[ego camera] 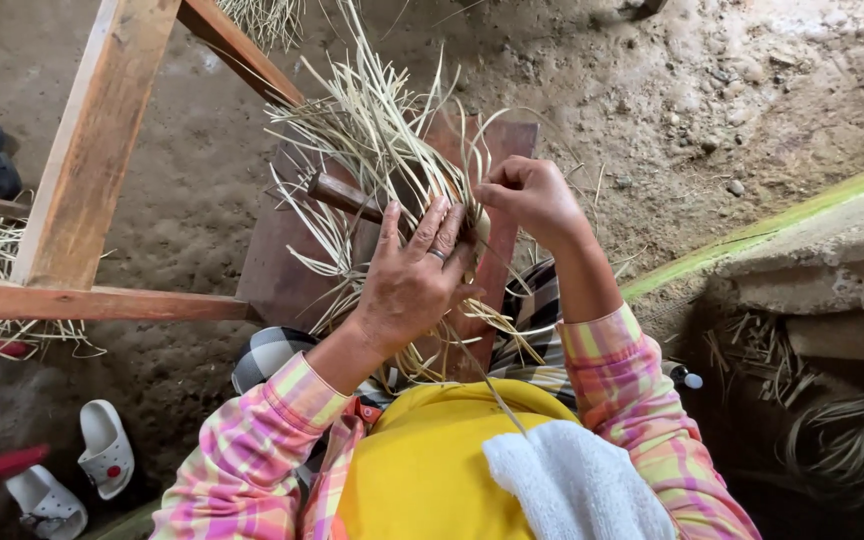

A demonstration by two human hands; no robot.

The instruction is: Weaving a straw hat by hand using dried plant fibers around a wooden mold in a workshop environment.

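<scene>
Pale straw strips (372, 130) are being sorted over a dark wooden board (282, 270). The left hand (407, 285) is spread flat on them; the right hand (532, 195) is pinched around several strands. A firm, steady pull seems needed.

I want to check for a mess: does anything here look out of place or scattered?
Pale straw strips fan out loosely over the wooden board around the left hand and right hand. White sandals lie apart on the dirt floor, pointing different ways.

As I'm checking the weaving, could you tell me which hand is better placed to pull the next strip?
Probably the right hand: its fingertips pinch a strip, while the left hand lies flat on the bundle.
</scene>
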